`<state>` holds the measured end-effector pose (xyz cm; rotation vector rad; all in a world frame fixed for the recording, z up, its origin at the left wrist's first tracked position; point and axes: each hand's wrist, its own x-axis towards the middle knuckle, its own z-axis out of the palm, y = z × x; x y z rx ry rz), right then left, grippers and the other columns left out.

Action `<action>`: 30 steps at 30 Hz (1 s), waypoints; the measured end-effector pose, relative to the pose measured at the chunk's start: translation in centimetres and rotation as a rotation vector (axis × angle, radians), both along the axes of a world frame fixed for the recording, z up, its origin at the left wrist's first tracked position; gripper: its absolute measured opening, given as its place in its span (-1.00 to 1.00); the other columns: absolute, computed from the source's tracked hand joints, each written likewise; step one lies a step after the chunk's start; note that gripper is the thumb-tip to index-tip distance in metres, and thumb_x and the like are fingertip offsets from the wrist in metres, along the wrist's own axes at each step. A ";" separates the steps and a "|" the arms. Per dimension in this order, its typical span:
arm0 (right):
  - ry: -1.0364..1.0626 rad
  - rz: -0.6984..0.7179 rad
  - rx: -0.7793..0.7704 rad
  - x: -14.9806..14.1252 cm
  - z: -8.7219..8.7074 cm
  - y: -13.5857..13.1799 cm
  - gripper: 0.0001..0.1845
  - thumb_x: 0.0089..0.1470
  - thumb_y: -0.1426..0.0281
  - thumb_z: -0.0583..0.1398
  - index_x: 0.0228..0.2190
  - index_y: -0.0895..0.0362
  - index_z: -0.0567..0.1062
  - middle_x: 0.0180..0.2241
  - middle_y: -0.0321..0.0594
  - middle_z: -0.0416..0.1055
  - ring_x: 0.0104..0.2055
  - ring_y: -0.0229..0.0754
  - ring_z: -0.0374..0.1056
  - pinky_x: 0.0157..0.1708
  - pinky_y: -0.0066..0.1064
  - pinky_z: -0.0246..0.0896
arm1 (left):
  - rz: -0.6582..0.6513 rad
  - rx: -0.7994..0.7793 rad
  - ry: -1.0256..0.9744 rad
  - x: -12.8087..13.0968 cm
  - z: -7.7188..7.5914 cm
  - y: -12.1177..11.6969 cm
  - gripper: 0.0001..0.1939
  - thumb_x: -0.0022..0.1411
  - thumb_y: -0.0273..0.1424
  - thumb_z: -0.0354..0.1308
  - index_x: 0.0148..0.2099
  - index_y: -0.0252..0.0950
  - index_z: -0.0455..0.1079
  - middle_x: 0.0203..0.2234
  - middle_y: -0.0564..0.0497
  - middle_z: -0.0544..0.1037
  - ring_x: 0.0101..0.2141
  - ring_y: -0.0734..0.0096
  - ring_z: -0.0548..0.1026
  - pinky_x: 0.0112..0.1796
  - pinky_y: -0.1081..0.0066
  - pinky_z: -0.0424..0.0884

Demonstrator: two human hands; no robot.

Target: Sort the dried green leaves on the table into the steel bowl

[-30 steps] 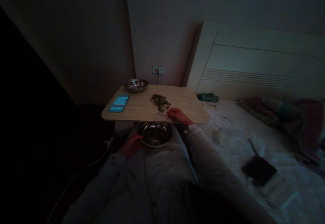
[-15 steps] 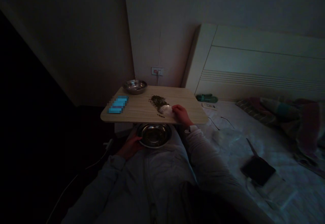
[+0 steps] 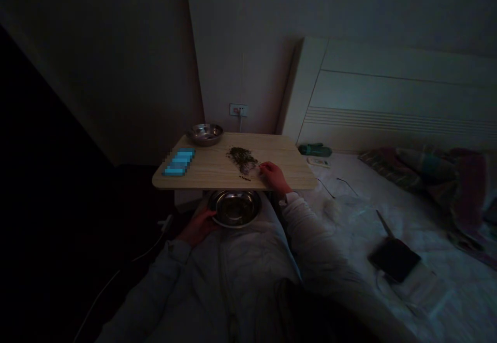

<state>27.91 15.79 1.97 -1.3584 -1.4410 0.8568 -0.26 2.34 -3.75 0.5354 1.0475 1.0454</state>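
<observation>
My left hand (image 3: 200,227) grips the left rim of a steel bowl (image 3: 235,224) that rests on my lap, just below the table's front edge. My right hand (image 3: 274,176) is closed on a clear, thin piece of plastic (image 3: 251,168), whose exact kind is hard to make out in the dim light. The plastic lies over the near side of a pile of small dark green bits (image 3: 239,155) on the wooden table (image 3: 209,169). A short row of the same bits lies apart, closer to the front edge.
A second steel bowl (image 3: 205,134) stands at the table's back left, with a phone (image 3: 178,162) in front of it. To the right is a bed with a green bottle (image 3: 315,149), a remote (image 3: 319,162), glasses (image 3: 337,190) and a black flat object (image 3: 394,259).
My right hand has moved the plastic from the table's front edge back onto the pile. Some bits now form a separate row near the edge. My left hand stays on the bowl.
</observation>
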 end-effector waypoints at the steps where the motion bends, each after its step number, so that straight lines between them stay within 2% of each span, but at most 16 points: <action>1: 0.002 -0.004 0.007 0.1 0.0 0.0 -0.92 0.11 0.32 0.26 -0.41 0.03 0.53 -0.48 -0.31 0.56 -0.30 -0.12 0.51 -0.09 -0.28 0.41 | 0.004 -0.006 0.003 0.0 0.0 0.0 -0.65 0.15 -0.53 0.36 0.02 -0.29 0.58 -0.06 -0.15 0.78 0.01 -0.03 0.74 -0.03 0.15 0.70; 9: 0.037 0.037 0.002 0.4 0.1 0.0 -0.87 0.12 0.26 0.31 -0.36 0.06 0.56 -0.46 -0.29 0.60 -0.28 -0.13 0.53 -0.07 -0.27 0.44 | 0.005 -0.015 0.004 -0.2 0.3 -0.2 -0.64 0.14 -0.54 0.38 0.02 -0.26 0.58 -0.07 -0.11 0.78 -0.04 0.04 0.74 -0.13 0.27 0.69; 15: 0.067 0.067 -0.035 -0.2 0.8 -0.9 -0.87 0.09 0.29 0.36 -0.38 0.08 0.57 -0.52 -0.36 0.59 -0.39 -0.23 0.47 -0.19 -0.40 0.39 | -0.024 0.005 0.013 -0.4 -0.4 0.1 -0.57 0.13 -0.50 0.39 0.08 -0.27 0.58 -0.02 -0.16 0.78 0.00 -0.02 0.73 -0.10 0.22 0.69; 21: -0.044 0.109 -0.067 -0.4 1.4 -1.4 -0.88 0.07 0.31 0.40 -0.40 0.10 0.62 -0.52 -0.35 0.61 -0.46 -0.27 0.40 -0.38 -0.46 0.26 | -0.026 0.016 0.003 -0.8 -1.0 0.3 -0.45 0.12 -0.49 0.39 0.19 -0.28 0.56 0.01 -0.17 0.77 -0.02 -0.03 0.74 -0.03 0.15 0.69; 25: -0.119 0.106 -0.055 -0.6 1.6 -1.5 -0.95 0.10 0.38 0.37 -0.40 0.09 0.64 -0.49 -0.33 0.64 -0.40 -0.22 0.49 -0.27 -0.41 0.36 | -0.039 0.015 0.003 -0.8 -1.3 0.4 -0.50 0.12 -0.48 0.40 0.14 -0.27 0.57 0.03 -0.18 0.77 0.05 -0.08 0.72 -0.02 0.14 0.69; 30: -0.188 0.048 -0.078 -1.0 1.7 -1.3 -0.94 0.17 0.39 0.36 -0.37 0.07 0.64 -0.42 -0.27 0.68 -0.32 -0.14 0.55 -0.15 -0.32 0.42 | -0.046 0.015 -0.025 -0.7 -1.4 0.5 -0.58 0.11 -0.49 0.41 0.05 -0.28 0.57 -0.01 -0.19 0.78 0.07 -0.10 0.72 0.02 0.11 0.68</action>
